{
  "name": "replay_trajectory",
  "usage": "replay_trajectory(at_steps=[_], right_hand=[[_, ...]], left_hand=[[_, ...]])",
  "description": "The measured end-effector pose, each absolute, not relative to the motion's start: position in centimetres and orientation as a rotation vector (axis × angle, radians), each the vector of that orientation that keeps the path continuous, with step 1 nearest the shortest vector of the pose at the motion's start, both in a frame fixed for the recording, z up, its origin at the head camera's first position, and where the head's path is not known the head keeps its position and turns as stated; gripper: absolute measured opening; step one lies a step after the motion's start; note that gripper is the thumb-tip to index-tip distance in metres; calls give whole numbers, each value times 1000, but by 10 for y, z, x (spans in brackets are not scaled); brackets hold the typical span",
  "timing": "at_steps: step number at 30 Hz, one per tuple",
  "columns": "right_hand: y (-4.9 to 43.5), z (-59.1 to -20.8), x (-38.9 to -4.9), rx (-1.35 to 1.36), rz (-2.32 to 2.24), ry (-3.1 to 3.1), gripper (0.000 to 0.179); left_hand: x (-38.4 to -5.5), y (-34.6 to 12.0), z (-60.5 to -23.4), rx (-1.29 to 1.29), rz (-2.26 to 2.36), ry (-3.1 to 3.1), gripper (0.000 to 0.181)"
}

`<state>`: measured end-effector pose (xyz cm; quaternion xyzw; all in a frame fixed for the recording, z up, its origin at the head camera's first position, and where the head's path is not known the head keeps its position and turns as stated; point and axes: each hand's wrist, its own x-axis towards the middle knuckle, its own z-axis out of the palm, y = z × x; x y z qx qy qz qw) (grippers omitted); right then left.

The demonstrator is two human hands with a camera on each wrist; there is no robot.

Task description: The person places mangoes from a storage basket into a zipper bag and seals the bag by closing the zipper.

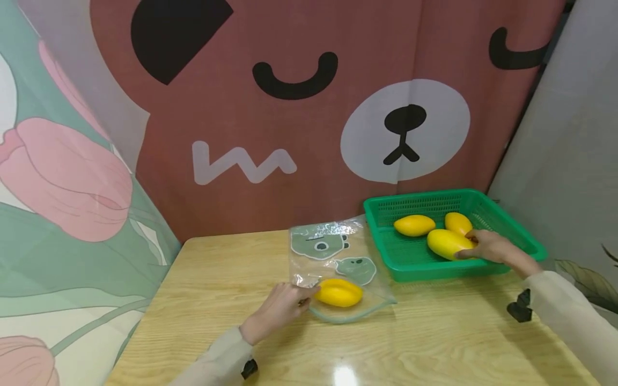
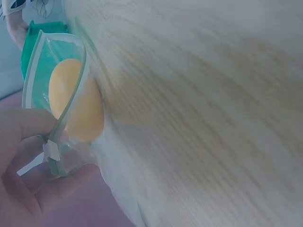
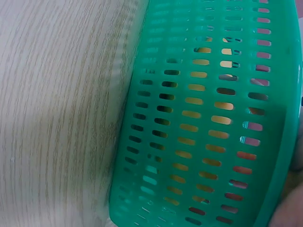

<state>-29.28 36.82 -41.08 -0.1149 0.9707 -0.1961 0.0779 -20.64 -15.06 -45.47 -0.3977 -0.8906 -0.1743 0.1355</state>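
Note:
A clear zip bag (image 1: 333, 316) with green cartoon prints lies on the table, and a yellow mango (image 1: 339, 292) is inside it near the mouth. My left hand (image 1: 282, 306) pinches the left corner of that mouth; in the left wrist view, a white slider (image 2: 51, 150) shows by the fingers and the mouth gapes. Inside the green basket (image 1: 451, 272), my right hand (image 1: 492, 247) grips the right end of another mango (image 1: 446, 244). Two more mangoes lie behind it, one at the left (image 1: 414, 225) and one at the right (image 1: 457, 223). The basket wall mostly hides the right hand in the right wrist view.
The light wooden table (image 1: 232, 268) carries the bag and basket, which stand side by side. A curtain with a bear print (image 1: 241, 118) hangs behind the table's far edge. The basket's raised, slotted wall (image 3: 189, 113) stands between the right wrist camera and the mangoes.

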Motion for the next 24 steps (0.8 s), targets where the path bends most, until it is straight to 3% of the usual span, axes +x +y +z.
replay_trajectory(at_steps=[24], right_hand=[[359,-397,-286,-375,-675,2959,85]], left_hand=[[-205,-152,-453,-1162,-487,-2561,34]])
